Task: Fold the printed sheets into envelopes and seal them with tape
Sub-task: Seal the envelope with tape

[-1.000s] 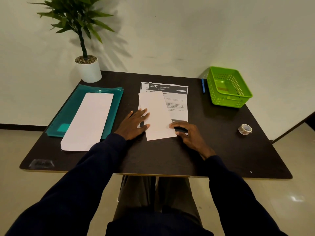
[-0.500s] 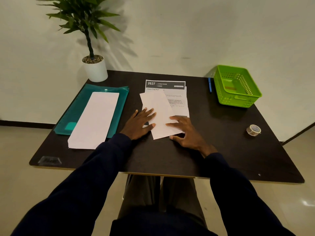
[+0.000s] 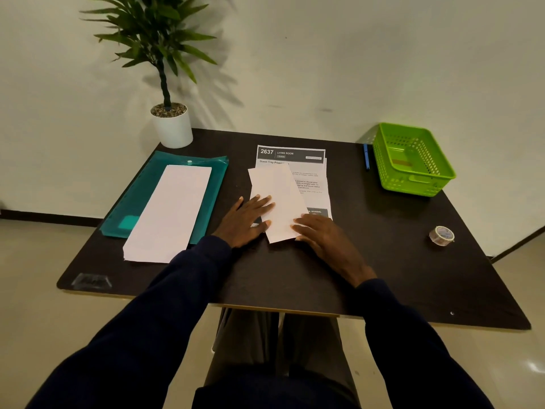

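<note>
A printed sheet (image 3: 309, 178) with a dark "2637" header lies in the middle of the dark table (image 3: 383, 276). Its left part is folded over as a blank white flap (image 3: 280, 190), slightly skewed. My left hand (image 3: 246, 221) lies flat with spread fingers on the flap's left edge. My right hand (image 3: 323, 236) presses flat on the flap's lower right corner. A roll of clear tape (image 3: 441, 235) sits at the right, apart from both hands. A stack of white folded sheets (image 3: 172, 211) rests on a teal folder (image 3: 138, 202) at the left.
A green plastic basket (image 3: 413, 160) stands at the back right with a blue pen (image 3: 366, 157) beside it. A potted plant (image 3: 171, 125) in a white pot occupies the back left corner. A small clear piece (image 3: 91, 281) lies at the front left edge.
My right hand slid left along the bottom of the folded flap, onto its lower corner. My left hand stayed on the left edge. The camera view shifted.
</note>
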